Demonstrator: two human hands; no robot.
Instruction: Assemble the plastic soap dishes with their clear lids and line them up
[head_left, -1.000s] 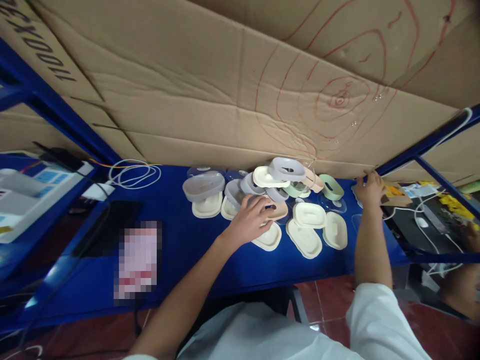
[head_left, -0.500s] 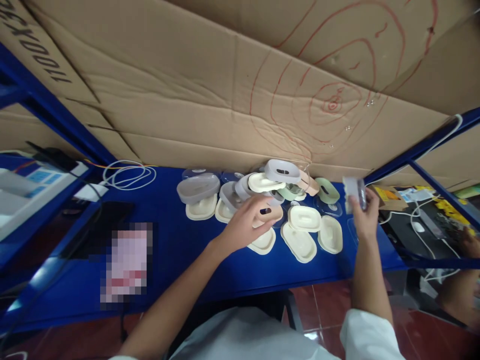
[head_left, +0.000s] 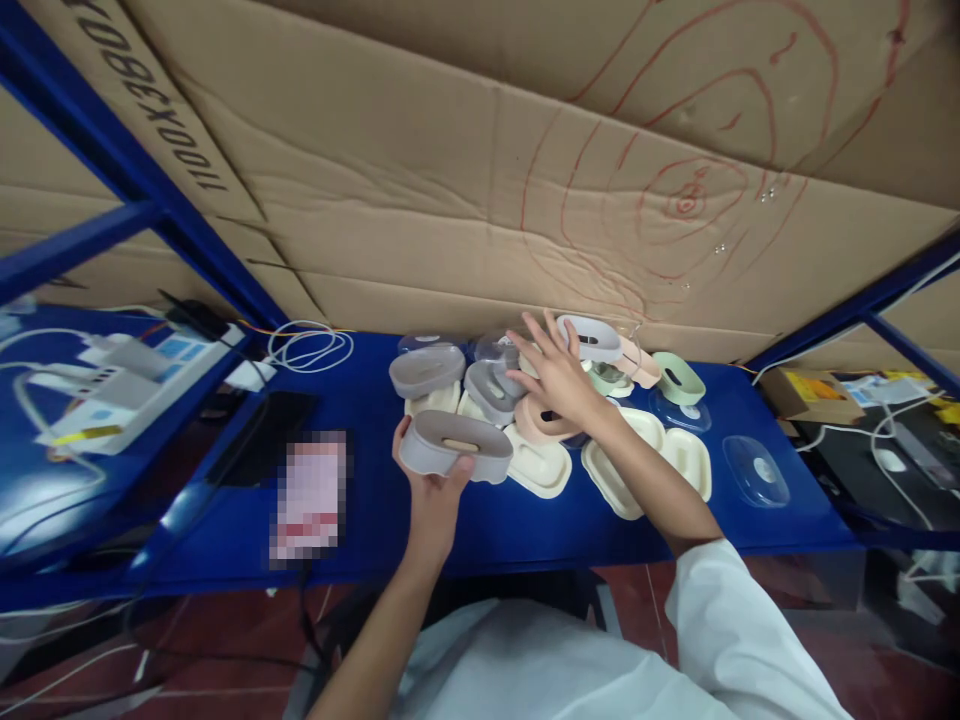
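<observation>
Left hand (head_left: 433,492), nearest the body, grips a grey oval shell (head_left: 454,430), thumb on the near wall, fingers around the left end. Shell's long axis runs roughly left to right, open face up; a pale strip shows through its base slot, and whether that belongs to the shell I cannot tell. Just beyond the shell's right end: a cream tray (head_left: 540,472) on the blue table (head_left: 367,515), with a peach shell (head_left: 529,425) behind it. Right hand (head_left: 562,380), fingers spread wide, lies up and right of the held shell, over the pile; contact with the far grey shell (head_left: 602,347) cannot be told. Left is clearly the nearer hand to the held shell. Right forearm crosses above more cream trays (head_left: 694,465). Further right, a clear lid (head_left: 754,475) lies apart. Farther back, a green shell (head_left: 690,390) sits on a clear cover (head_left: 682,415). Cardboard box (head_left: 821,408) at far right; yellow material (head_left: 814,387) shows at its top.
</observation>
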